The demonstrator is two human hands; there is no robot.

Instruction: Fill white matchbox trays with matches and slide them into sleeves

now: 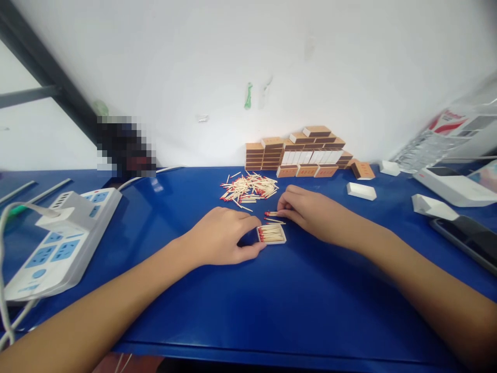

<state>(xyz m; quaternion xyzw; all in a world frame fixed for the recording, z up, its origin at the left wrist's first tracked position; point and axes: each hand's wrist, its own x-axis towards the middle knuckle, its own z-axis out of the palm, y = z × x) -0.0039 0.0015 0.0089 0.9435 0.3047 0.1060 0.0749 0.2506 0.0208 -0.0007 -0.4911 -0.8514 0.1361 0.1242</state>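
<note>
A white matchbox tray (pixel 285 239) lies on the blue table, filled with red-tipped matches (pixel 272 233). My left hand (pixel 229 235) grips its left end between thumb and fingers. Just behind the tray, my right hand (pixel 298 207) pinches a few matches (pixel 271 213), their red heads pointing left. Between that hand and the tray lie one or two loose matches (pixel 276 221). Farther back is a heap of loose matches (pixel 250 187), heads mostly toward the left and front. The fingertips of my right hand are partly hidden behind its knuckles.
Stacked matchboxes (pixel 310 150) stand against the wall. White trays (pixel 361 191) and a tilted matchbox (pixel 362 170) lie to their right. A phone (pixel 469 238), a white box (pixel 456 185) and a plastic bottle (pixel 430 134) occupy the right side. A power strip (pixel 73 248) with cables sits left.
</note>
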